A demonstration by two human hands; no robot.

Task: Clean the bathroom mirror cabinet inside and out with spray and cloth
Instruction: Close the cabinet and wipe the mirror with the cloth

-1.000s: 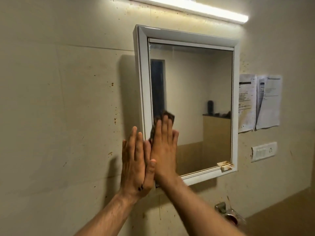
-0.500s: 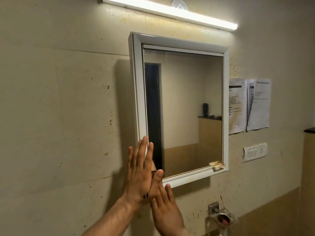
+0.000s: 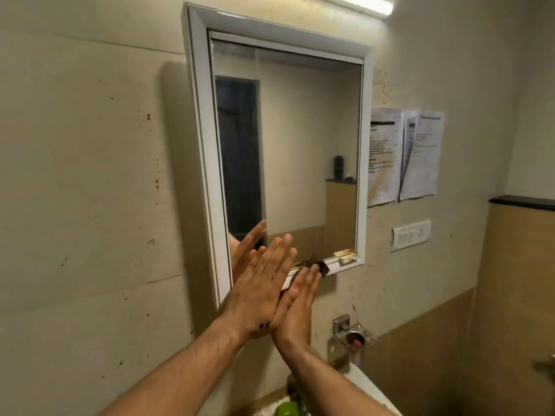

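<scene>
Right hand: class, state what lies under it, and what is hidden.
A dark cloth peeks out beyond the right hand, against the bottom edge of the cabinet. The hand covers the rest of the cloth.

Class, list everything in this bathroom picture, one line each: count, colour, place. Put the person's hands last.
mirror cabinet: one, white frame, on the wall
cloth: one, dark brown, on the cabinet's bottom edge
papers: two, white, on the wall right of the cabinet
switch plate: one, white, below the papers
soap holder: one, metal, below the cabinet
light: one, white, above the cabinet
left hand: one, flat, at the mirror's lower left
right hand: one, flat, pressing the cloth
</scene>
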